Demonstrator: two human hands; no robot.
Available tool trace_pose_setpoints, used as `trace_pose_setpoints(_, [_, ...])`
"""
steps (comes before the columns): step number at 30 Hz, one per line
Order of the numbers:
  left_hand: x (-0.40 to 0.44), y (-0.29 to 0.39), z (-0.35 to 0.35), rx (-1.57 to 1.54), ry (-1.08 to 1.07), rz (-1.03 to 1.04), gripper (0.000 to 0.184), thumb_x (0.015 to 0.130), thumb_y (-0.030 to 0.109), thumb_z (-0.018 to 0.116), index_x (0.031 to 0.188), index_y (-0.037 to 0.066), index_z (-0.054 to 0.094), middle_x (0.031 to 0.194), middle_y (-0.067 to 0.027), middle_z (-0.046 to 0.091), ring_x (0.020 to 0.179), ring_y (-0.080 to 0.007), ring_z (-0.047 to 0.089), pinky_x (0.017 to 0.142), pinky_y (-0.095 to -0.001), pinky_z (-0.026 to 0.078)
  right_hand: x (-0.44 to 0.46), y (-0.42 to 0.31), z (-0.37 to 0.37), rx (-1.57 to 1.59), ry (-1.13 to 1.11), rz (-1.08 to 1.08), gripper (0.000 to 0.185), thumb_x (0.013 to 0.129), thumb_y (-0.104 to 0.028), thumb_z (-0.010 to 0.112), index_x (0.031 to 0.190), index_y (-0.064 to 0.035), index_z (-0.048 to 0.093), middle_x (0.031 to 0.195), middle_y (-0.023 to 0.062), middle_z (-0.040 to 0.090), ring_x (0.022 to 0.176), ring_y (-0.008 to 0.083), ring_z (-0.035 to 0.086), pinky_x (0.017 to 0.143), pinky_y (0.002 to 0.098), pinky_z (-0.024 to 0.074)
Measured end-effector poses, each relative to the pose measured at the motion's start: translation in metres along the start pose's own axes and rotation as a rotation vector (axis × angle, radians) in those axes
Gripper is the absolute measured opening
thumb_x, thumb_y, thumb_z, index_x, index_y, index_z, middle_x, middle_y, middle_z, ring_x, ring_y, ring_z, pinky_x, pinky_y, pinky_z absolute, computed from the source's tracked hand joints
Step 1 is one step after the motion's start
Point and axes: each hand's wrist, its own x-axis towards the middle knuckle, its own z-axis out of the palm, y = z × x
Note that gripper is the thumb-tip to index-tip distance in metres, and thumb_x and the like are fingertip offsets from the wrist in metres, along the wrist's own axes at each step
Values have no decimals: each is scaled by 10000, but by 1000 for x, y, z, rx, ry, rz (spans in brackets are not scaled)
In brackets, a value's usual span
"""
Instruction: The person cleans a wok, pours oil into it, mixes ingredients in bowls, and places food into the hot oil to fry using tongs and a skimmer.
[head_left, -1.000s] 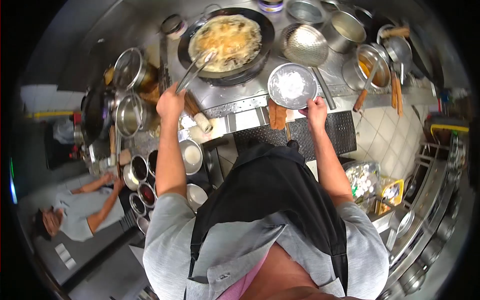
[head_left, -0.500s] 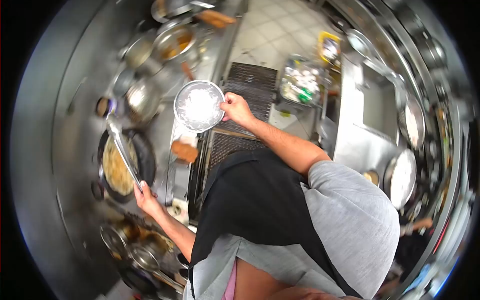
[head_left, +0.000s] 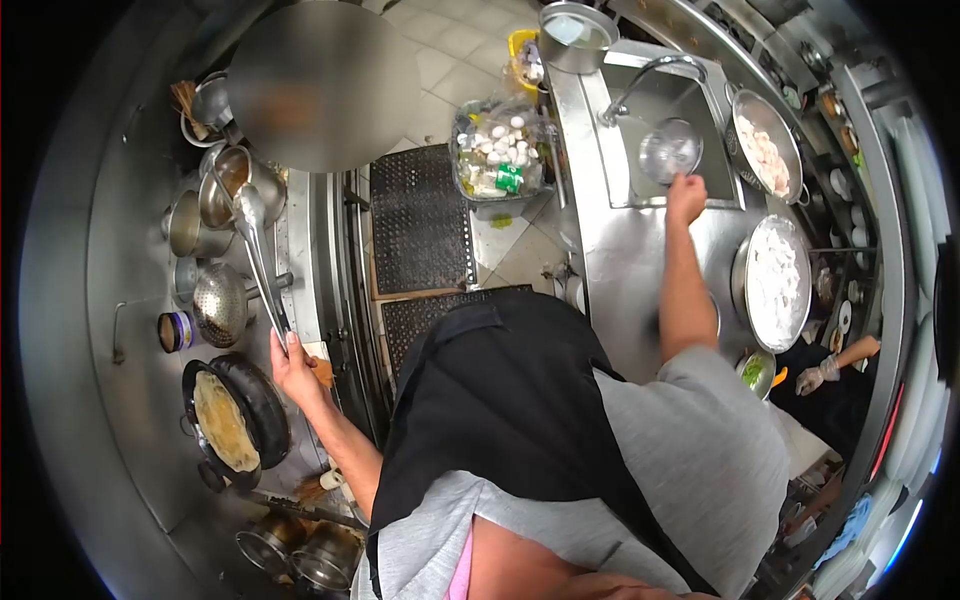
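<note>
Two hands busy, folks! Left hand (head_left: 297,372) has its fingers wrapped round metal tongs (head_left: 262,270), tips aimed up and away from the body. Right hand (head_left: 686,198), at full stretch, grips the rim of a metal bowl (head_left: 670,150), and that bowl is over the sink (head_left: 720,120), near the curved faucet (head_left: 668,60); whether it touches the bottom, I can't tell! Just beside the sink, a perforated pan (head_left: 765,160) of pale pieces; next along, a wide bowl (head_left: 778,280) of white stuff. Across to the stove side: a perforated ladle (head_left: 221,305) near the tongs, and below it a black wok (head_left: 262,395) carrying a flat golden pancake (head_left: 225,420). Far right, another person's gloved hand (head_left: 818,378)!
</note>
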Motion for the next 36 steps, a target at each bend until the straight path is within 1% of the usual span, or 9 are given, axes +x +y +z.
trace_pose_setpoints(6, [-30,6,3,2,28,-69,529,967,213,670,1421,6,496,736,53,484,576,-33,391,516,-206,339,60,46,58,-123,-59,196,278,780,-324,711,928,-93,761,931,191,731,849,381,703,759,491,553])
trace_pose_setpoints(10, [-52,10,9,-31,45,-119,506,972,229,651,1403,15,492,710,45,485,574,-47,423,525,-211,358,-29,-50,67,410,-96,-148,153,813,-190,728,915,-77,732,849,139,719,769,286,672,695,388,504])
trace_pose_setpoints(12, [-58,-6,7,-92,89,-146,437,977,230,642,1348,31,527,704,37,493,569,-62,435,525,-224,371,-121,-138,36,920,-429,168,77,834,-132,722,887,-102,675,806,81,687,743,199,640,691,343,497])
trace_pose_setpoints(14, [-62,-18,6,-215,11,-159,244,988,235,615,1157,70,554,718,22,491,589,-97,457,541,-265,398,-189,-204,-18,914,-851,56,81,812,-122,710,858,-73,666,862,55,665,800,145,618,692,337,510])
trace_pose_setpoints(15, [-64,-21,7,-239,34,-167,209,996,243,597,1116,80,544,736,15,485,604,-107,459,548,-280,395,-241,-216,-2,919,-674,-298,104,822,-149,712,825,-65,651,843,90,672,729,169,627,668,334,512])
trace_pose_setpoints(17, [-67,-22,1,-292,97,-171,168,1010,256,554,1042,95,519,769,1,469,630,-136,449,571,-317,391,-320,-241,-23,1099,-1234,-426,165,861,-189,699,942,-63,630,865,97,684,730,225,664,669,354,531])
trace_pose_setpoints(22, [-66,12,8,-648,267,-76,231,1010,286,548,1096,71,538,870,-9,502,816,-170,499,822,-375,491,-398,-294,-110,1062,-1872,-917,256,871,-192,708,1082,-73,625,891,62,669,722,167,637,663,327,526])
trace_pose_setpoints(24, [-73,31,6,-800,381,-106,174,1024,246,542,1030,73,556,885,-19,557,834,-177,540,790,-353,491,-425,-314,-132,1075,-1953,-990,216,816,-148,682,1009,-57,648,917,132,686,866,265,688,748,379,539])
trace_pose_setpoints(36, [-121,-63,-144,-1249,826,-263,270,1042,334,521,895,107,509,740,-21,539,666,-176,483,638,-327,434,-600,-302,-180,741,-2513,-1195,192,919,6,608,1110,-14,615,979,29,655,769,80,613,698,252,525])
